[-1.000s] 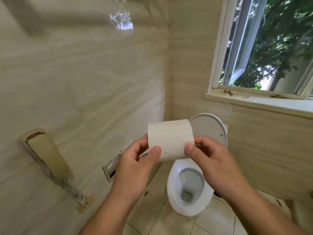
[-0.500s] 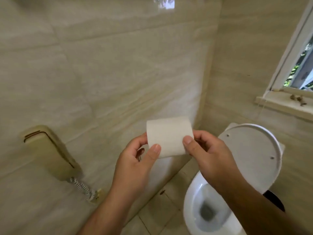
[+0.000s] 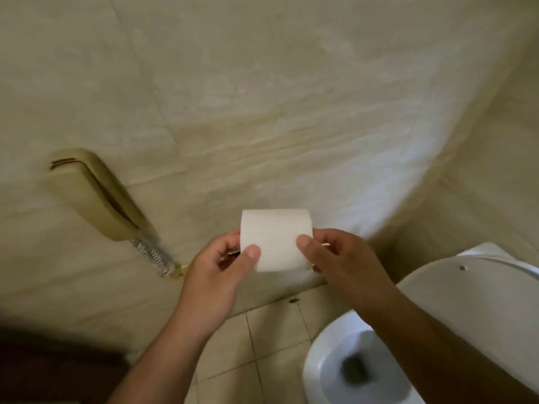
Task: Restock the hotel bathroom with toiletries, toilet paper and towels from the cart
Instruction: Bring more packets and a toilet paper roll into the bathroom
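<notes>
One toilet roll [image 3: 275, 239] between curled left hand [image 3: 214, 277] and right hand [image 3: 342, 265]

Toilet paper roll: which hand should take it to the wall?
Left, marginally. Both pinch the toilet paper roll by its ends; left hand is on the wall side, right hand reaches over the open toilet.

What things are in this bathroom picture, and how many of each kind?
1 toilet paper roll
1 wall telephone with a coiled cord
1 toilet, lid up
2 hands gripping the roll: left hand, right hand
Total: 5
</notes>
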